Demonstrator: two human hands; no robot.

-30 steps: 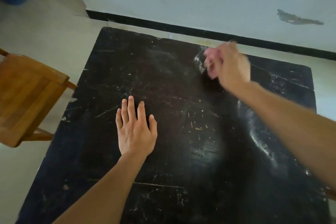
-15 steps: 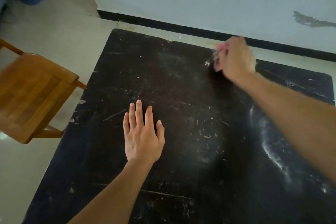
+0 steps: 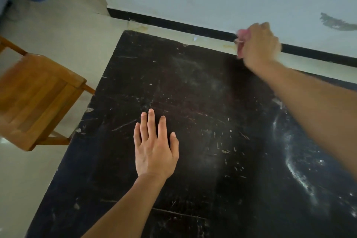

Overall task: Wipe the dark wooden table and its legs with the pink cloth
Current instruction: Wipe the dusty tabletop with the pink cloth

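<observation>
Wiping of a scratched, dark wooden table [image 3: 193,87], seen from the head camera. The right hand [image 3: 258,44] is reaching to the far edge of the table, beside the wall, and its curled fingers are gripping a bunched pink cloth [image 3: 243,35]; whether the cloth is touching the wood cannot be told. The left hand [image 3: 154,149] is lying flat near the middle of the top, fingers straight and slightly spread, holding nothing. The cloth is sitting ahead and to the right of this hand, well apart. A pale dusty smear [image 3: 297,172] is running lengthwise down the right side, nearer the person than the cloth; the coming stroke is probably calling for a pull back along it. The table's legs are lying out of view.
</observation>
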